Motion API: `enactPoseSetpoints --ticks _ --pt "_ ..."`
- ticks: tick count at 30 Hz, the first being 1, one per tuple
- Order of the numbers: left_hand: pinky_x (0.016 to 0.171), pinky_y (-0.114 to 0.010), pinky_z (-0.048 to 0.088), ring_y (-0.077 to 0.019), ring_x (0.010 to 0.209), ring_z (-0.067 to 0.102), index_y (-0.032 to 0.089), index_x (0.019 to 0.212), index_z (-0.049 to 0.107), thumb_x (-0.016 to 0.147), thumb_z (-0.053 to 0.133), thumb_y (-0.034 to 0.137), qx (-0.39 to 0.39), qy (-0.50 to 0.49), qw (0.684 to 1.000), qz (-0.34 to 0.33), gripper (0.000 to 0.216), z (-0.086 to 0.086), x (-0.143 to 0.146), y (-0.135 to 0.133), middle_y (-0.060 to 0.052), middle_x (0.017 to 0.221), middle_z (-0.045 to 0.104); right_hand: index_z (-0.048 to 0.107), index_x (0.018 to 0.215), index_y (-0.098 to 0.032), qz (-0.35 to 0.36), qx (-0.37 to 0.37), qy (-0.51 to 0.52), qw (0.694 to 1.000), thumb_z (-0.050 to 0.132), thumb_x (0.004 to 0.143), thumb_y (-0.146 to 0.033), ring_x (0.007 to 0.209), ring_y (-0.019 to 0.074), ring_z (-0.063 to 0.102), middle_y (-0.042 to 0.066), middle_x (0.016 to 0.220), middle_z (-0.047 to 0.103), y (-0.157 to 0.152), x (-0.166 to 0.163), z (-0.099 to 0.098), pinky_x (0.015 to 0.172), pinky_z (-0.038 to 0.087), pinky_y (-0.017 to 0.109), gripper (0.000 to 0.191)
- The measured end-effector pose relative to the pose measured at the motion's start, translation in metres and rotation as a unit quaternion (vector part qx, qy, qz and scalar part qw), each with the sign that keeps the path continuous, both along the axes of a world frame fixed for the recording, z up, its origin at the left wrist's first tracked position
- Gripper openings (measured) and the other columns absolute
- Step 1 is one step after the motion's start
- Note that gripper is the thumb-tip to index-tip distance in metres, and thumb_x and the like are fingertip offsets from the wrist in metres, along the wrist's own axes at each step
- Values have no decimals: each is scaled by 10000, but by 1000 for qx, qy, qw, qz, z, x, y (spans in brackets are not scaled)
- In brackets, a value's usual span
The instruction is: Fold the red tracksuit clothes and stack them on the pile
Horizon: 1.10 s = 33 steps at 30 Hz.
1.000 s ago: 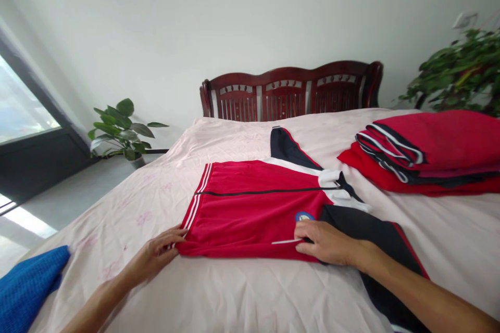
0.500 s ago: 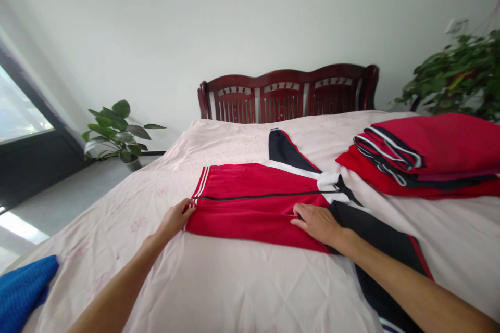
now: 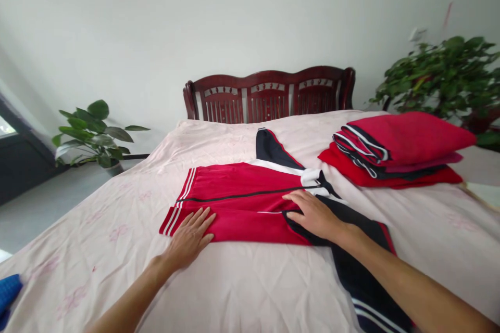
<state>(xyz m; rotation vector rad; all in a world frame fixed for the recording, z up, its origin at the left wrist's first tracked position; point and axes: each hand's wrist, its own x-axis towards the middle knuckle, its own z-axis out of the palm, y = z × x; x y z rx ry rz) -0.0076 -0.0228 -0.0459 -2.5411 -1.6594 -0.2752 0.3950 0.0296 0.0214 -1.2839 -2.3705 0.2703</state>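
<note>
A red zip-up jacket (image 3: 234,182) with white hem stripes and dark sleeves lies spread on the bed, collar to the right. Its near side is folded inward in a strip along the body. My left hand (image 3: 189,234) rests flat on this strip close to the striped hem, fingers extended. Near the chest and the dark near sleeve, my right hand (image 3: 314,216) touches the jacket with thumb and fingers apart. The near sleeve (image 3: 359,270) runs toward me, partly under my right forearm. The far sleeve (image 3: 273,148) points toward the headboard.
A stack of folded red and dark clothes (image 3: 406,140) sits at the right on the pink bedsheet (image 3: 250,291). Blue cloth (image 3: 10,291) shows at the left edge. Beyond are a wooden headboard (image 3: 269,96) and potted plants (image 3: 94,130) on either side.
My left hand has let go of the hem edge and now lies flat on the jacket. The jacket's near edge has been turned inward. The view has swung slightly right.
</note>
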Motion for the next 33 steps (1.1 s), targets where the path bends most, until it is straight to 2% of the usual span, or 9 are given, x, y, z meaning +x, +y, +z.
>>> enactPoseSetpoints --ticks 6,11,16,19,22,24,26,28,33 --pt "1164 -471 299 -257 1439 330 301 1469 413 971 382 502 -20 -7 1000 -9 538 2 -8 7 -59 1558 370 714 1079 -292 188 -218 -46 957 469 663 -38 1105 210 578 12 1103 696 -62 46 45 1003 405 351 546" --pt "1143 -524 324 -307 1419 364 263 1385 542 944 452 475 -3 -27 999 41 497 1 2 12 -86 1509 453 737 902 -278 172 -184 -143 957 467 549 -11 1035 241 563 21 898 699 -89 65 34 1012 360 435 518" --pt "1132 -517 350 -317 1367 437 280 1196 690 887 563 400 -3 -203 979 17 355 17 36 -8 -76 1406 572 698 812 -243 156 -165 -82 970 516 689 -84 903 209 566 19 840 663 -66 55 49 884 419 367 272" --pt "1108 -469 392 -303 1323 490 334 1273 631 803 688 477 -156 -394 903 -64 494 35 74 -28 -63 1378 595 656 856 -220 102 -155 95 978 545 748 -157 849 180 584 12 884 664 -42 20 73 802 454 313 168" --pt "1101 -478 398 -323 1354 453 334 1440 446 676 785 563 -313 -592 732 -121 867 51 110 -35 -97 1463 509 623 870 -217 77 -149 262 951 584 768 -217 792 162 602 -12 841 661 -23 -28 90 761 488 306 109" --pt "1052 -475 448 -306 1258 555 318 1420 454 686 773 580 -357 -705 608 -74 843 58 124 -28 -113 1397 565 638 912 -218 102 -137 297 939 605 781 -233 845 164 625 -10 886 677 -15 -51 94 822 500 327 136" --pt "973 -423 513 -243 1071 670 292 1290 558 728 772 509 -375 -766 522 3 638 60 128 -17 -88 1234 663 655 983 -227 108 -107 299 942 627 784 -237 973 178 631 5 1003 691 -8 -58 90 943 475 370 201" --pt "849 -315 563 -168 880 707 234 1053 644 717 814 377 -394 -769 500 52 403 57 126 -7 -43 1010 718 651 1055 -230 87 -94 306 943 640 781 -251 1082 198 614 29 1118 682 -3 -47 78 1028 433 416 275" --pt "548 -179 546 -96 593 642 171 723 567 692 817 254 -378 -740 546 105 265 40 121 0 17 666 655 618 1167 -215 1 -163 316 935 654 754 -304 1186 255 589 95 1249 646 -6 25 34 1072 409 478 423"
